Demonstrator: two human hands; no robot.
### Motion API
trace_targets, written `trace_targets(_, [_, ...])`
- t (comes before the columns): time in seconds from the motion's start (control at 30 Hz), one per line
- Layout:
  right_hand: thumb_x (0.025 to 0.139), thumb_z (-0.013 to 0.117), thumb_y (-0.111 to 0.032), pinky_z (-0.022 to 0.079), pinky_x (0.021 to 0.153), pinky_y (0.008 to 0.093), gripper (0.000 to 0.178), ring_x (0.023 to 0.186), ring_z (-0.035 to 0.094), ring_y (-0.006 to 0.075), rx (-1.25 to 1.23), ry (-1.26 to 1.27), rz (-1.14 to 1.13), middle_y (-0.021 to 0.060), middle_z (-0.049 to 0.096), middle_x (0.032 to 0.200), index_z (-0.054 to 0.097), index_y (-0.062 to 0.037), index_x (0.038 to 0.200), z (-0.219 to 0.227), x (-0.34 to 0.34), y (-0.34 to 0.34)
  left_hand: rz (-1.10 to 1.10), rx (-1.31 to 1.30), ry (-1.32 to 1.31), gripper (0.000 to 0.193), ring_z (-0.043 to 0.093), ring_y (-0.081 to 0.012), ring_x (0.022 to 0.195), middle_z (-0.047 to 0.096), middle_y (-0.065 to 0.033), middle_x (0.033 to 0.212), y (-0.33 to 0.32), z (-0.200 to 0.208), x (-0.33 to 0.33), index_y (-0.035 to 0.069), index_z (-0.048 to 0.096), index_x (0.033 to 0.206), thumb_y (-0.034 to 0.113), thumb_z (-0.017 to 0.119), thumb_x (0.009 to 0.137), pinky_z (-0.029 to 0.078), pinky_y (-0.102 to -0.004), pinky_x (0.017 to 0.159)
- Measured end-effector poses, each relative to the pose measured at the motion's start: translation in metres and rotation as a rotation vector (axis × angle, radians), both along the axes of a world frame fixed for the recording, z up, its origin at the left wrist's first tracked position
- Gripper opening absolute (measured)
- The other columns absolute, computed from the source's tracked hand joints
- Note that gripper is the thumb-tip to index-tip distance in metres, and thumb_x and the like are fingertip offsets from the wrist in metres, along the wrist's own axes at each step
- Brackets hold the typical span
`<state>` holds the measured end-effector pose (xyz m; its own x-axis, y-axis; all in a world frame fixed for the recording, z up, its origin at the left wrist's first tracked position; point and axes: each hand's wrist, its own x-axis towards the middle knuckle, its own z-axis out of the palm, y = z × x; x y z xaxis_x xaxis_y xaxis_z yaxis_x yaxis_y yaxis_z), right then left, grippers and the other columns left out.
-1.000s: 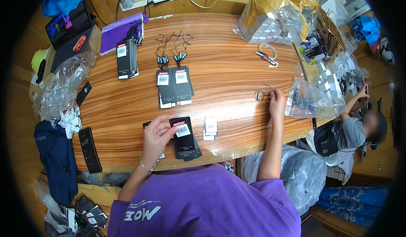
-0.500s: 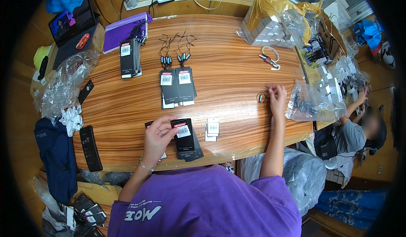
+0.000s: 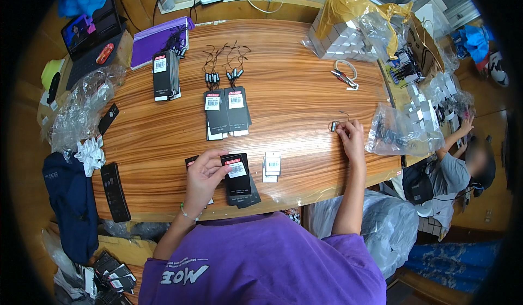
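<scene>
At the near edge of the table my left hand (image 3: pixel 204 175) is closed on the upper corner of a black hang tag (image 3: pixel 237 184) with a white and red label. This tag lies over a fanned stack of dark tags, and another dark tag is partly hidden behind the hand. Well to the right, the fingertips of my right hand (image 3: pixel 352 139) are pinched together at a small black hang tag string (image 3: pixel 334 126) with a dark toggle. Small white labels (image 3: pixel 272 164) sit in a pile between the two hands.
Dark tags (image 3: pixel 227 120) with strings above them lie mid-table, and a thick tag stack (image 3: pixel 162 80) stands farther left. Red-handled snips (image 3: pixel 344 80), a clear plastic bag (image 3: pixel 393 133) and white boxes (image 3: pixel 343 43) are on the right. A phone (image 3: pixel 115 193) rests left.
My right hand has moved slightly left and nearer, with its fingers now at the string's toggle. My left hand stays on the tag.
</scene>
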<state>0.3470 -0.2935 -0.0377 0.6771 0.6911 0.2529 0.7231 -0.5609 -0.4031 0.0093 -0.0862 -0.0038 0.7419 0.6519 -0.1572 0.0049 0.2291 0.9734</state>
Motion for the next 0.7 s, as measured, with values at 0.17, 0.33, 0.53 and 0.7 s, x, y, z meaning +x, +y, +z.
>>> trace_targets(0.17, [0.076, 0.061, -0.008, 0.039, 0.073, 0.0329, 0.008, 0.08, 0.048, 0.0228, 0.187, 0.043, -0.026, 0.0089, 0.051, 0.082, 0.056, -0.0022, 0.077, 0.009, 0.004, 0.003, -0.009, -0.008, 0.005, 0.033, 0.06, -0.0091, 0.08, 0.063, -0.008, 0.088, 0.002, 0.004, -0.001, 0.0, 0.05, 0.111, -0.005, 0.059, 0.079, 0.047, -0.0184, 0.066])
trace_targets(0.33, [0.083, 0.056, -0.003, 0.042, 0.07, 0.025, 0.006, 0.077, 0.053, 0.0142, 0.735, 0.593, 0.168, 0.0057, 0.054, 0.079, 0.052, 0.0019, 0.084, 0.087, -0.033, 0.035, -0.002, -0.013, 0.019, 0.032, 0.059, -0.0102, 0.081, 0.063, -0.0091, 0.087, 0.002, 0.007, -0.004, -0.001, 0.05, 0.11, -0.005, 0.059, 0.08, 0.047, -0.0195, 0.07])
trace_targets(0.53, [0.081, 0.055, 0.001, 0.046, 0.066, 0.0236, 0.006, 0.069, 0.055, 0.0118, 0.594, 0.869, 0.381, 0.0045, 0.054, 0.076, 0.052, 0.0008, 0.086, 0.09, -0.13, 0.082, 0.039, 0.026, -0.075, 0.027, 0.058, -0.0086, 0.08, 0.061, -0.0067, 0.084, 0.006, 0.025, 0.011, -0.001, 0.049, 0.104, -0.004, 0.06, 0.079, 0.047, -0.0182, 0.067])
trace_targets(0.7, [0.075, 0.055, 0.003, 0.043, 0.056, 0.023, 0.01, 0.062, 0.053, 0.009, 0.494, 0.711, 0.449, 0.0046, 0.055, 0.069, 0.051, 0.0004, 0.084, 0.075, -0.18, 0.111, 0.056, 0.165, -0.026, 0.024, 0.058, -0.0076, 0.079, 0.059, -0.0043, 0.083, 0.005, 0.03, 0.018, 0.0, 0.048, 0.099, -0.005, 0.061, 0.078, 0.048, -0.0167, 0.066])
